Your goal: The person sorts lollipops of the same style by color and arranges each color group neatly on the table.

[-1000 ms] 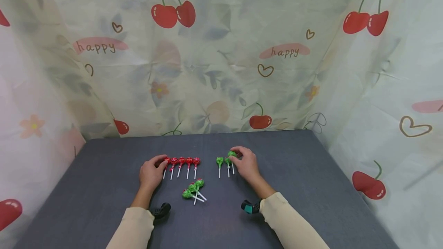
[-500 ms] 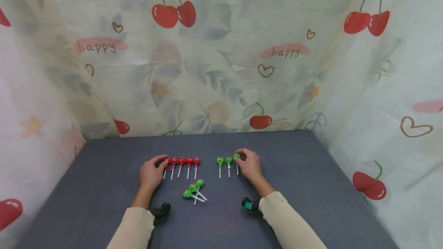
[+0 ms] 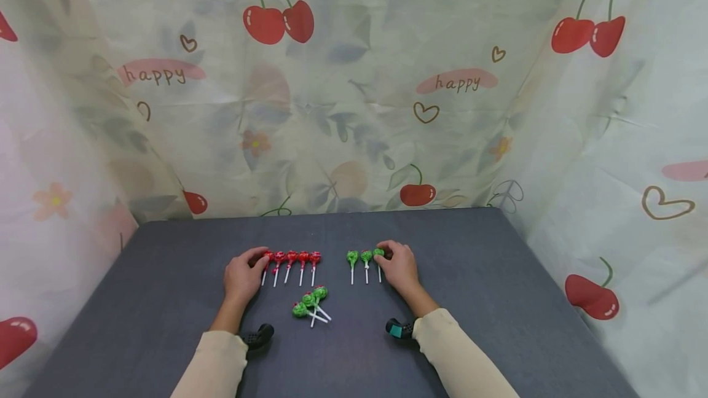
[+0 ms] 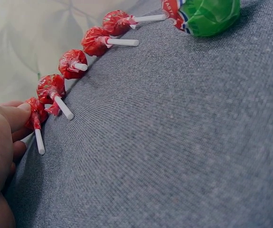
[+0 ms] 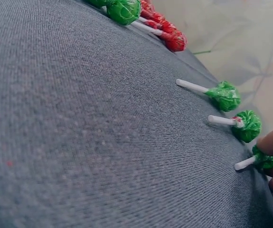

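In the head view my left hand (image 3: 241,276) pinches the leftmost red lollipop (image 4: 37,118) of a row of red lollipops (image 3: 291,256), lying with white sticks toward me. The left wrist view shows thumb and fingers around that candy's wrapped head. To the right, my right hand (image 3: 401,269) pinches the head of a green lollipop (image 5: 264,159), whose stick lies on the cloth. Left of it lie a middle green lollipop (image 5: 247,126) and another green lollipop (image 5: 225,96), apart from each other. My fingers partly cover both held candies.
Nearer to me, between the forearms, lies a small pile of green lollipops (image 3: 308,301) with crossed sticks. The dark grey tabletop (image 3: 343,361) ends at a printed curtain (image 3: 332,158) behind and at the sides.
My right hand has moved a little to the right with the green lollipop, setting it apart from the middle one. The left hand has stayed on the red lollipop.
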{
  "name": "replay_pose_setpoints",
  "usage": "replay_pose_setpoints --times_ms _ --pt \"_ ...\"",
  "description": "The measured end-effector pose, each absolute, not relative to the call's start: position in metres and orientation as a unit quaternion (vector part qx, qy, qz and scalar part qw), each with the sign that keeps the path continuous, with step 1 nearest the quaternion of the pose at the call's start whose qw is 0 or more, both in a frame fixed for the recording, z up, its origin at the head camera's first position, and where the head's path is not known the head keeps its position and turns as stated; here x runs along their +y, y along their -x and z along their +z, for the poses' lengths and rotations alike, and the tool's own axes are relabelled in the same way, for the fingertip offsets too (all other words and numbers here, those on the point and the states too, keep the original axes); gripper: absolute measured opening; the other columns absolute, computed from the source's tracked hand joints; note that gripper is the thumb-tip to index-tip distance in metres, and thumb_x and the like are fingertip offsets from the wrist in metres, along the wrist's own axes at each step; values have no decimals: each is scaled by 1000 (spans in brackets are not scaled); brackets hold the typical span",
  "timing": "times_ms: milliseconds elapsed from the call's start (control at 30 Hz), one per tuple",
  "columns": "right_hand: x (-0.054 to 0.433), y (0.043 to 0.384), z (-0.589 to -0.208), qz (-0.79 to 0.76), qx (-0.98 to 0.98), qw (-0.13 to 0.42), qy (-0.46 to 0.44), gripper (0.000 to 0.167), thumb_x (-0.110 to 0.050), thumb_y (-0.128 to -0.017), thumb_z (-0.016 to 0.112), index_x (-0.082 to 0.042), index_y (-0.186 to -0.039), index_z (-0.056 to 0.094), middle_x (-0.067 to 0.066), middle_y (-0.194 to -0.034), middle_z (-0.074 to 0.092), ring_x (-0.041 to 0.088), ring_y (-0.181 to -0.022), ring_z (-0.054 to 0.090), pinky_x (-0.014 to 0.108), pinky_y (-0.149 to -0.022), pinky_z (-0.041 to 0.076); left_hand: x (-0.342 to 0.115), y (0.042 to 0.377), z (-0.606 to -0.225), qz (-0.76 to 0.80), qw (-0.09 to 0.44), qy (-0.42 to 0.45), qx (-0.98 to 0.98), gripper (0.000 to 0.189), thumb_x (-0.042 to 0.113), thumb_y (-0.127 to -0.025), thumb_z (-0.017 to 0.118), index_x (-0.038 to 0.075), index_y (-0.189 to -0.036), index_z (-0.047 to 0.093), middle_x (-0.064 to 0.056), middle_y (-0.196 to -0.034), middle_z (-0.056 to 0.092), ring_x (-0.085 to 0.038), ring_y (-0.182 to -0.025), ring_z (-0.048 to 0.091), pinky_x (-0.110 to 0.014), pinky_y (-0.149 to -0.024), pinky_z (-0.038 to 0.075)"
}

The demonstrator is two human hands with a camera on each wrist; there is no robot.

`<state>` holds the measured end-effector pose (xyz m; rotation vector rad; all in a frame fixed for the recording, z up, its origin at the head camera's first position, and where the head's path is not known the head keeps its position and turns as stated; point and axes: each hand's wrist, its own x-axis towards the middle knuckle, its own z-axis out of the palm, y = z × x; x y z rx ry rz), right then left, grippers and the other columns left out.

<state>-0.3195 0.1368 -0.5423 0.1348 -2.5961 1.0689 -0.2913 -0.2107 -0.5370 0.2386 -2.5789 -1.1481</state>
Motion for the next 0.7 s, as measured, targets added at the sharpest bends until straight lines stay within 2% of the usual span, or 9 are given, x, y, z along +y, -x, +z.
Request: replay_pose_setpoints --times_ms 700 --pt "138 319 -541 373 -911 168 -57 20 -16 -82 79 -12 -101 73 2 -88 63 20 -80 54 40 -75 44 -211 291 -537 -403 155 -82 -898 26 23 -96 63 11 -120 70 -12 -108 69 -30 -101 60 -50 -91 41"
